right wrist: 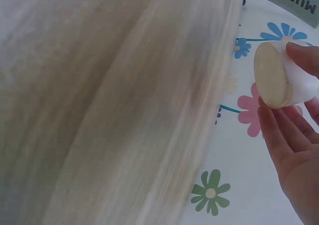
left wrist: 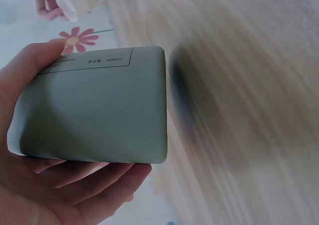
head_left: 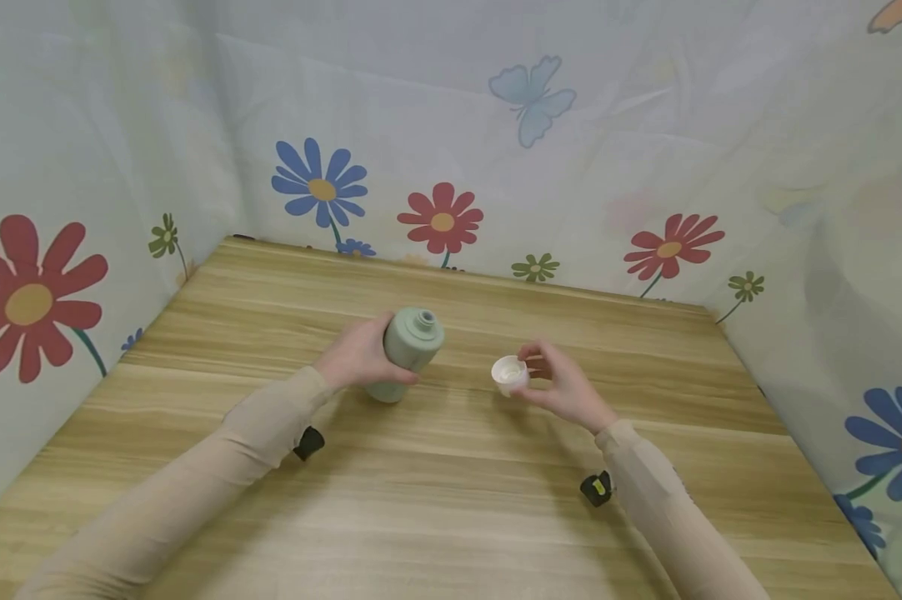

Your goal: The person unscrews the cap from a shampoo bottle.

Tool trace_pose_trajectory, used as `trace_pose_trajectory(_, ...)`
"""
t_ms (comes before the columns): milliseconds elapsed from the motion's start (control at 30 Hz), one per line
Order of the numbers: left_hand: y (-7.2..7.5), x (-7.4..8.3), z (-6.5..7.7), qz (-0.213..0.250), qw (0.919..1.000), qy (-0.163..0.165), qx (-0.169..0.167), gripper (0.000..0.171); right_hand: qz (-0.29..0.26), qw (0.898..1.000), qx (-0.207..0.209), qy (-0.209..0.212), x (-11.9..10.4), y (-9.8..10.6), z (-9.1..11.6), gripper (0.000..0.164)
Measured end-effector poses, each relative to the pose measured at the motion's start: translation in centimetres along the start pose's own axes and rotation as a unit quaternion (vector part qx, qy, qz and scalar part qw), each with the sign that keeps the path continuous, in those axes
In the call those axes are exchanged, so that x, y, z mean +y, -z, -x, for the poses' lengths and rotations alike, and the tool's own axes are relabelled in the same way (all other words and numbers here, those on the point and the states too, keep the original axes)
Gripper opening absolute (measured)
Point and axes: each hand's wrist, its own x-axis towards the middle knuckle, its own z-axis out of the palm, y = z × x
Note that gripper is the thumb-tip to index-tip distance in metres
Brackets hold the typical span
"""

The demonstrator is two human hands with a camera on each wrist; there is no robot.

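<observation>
My left hand [head_left: 355,357] grips a pale green bottle [head_left: 409,346] round its body, fingers behind and thumb in front. The bottle's narrow neck is bare and leans toward the right in the head view. In the left wrist view the bottle's base [left wrist: 162,105] hangs above the table, its printed label partly under the thumb. To the right, my right hand [head_left: 567,390] pinches a small white cup-shaped cap [head_left: 509,377] between thumb and fingers. The cap's hollow side faces up, with a ring inside. Its closed end [right wrist: 270,75] looks cream in the right wrist view. Bottle and cap are apart.
Both hands are over a wood-grain table [head_left: 451,517]. A white curtain [head_left: 421,100] printed with flowers and butterflies stands along the table's back and sides. A black wrist-worn device [head_left: 309,442] is by the left sleeve, and another black device [head_left: 596,489] by the right.
</observation>
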Motion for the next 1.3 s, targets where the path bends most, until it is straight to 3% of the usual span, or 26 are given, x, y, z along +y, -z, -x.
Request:
trace_pose_trajectory(400, -0.2, -0.6, 0.1, 0.038, 0.9992, 0.011, 0.001, 0.087, 0.006, 0.999, -0.029, -0.033, 0.4, -0.7, 0.4, 0.049)
trace_pose_trajectory(1033, -0.7, -1.2, 0.3, 0.084, 0.9965, 0.003, 0.002, 0.088, 0.046, 0.995, -0.079, -0.032, 1.1, -1.5, 0.3, 0.054)
trace_pose_trajectory(1300, -0.9, -1.7, 0.2, 0.099, 0.9950, 0.012, 0.001, 0.087, 0.085, 0.992, -0.093, -0.007, 0.8, -1.5, 0.5, 0.060)
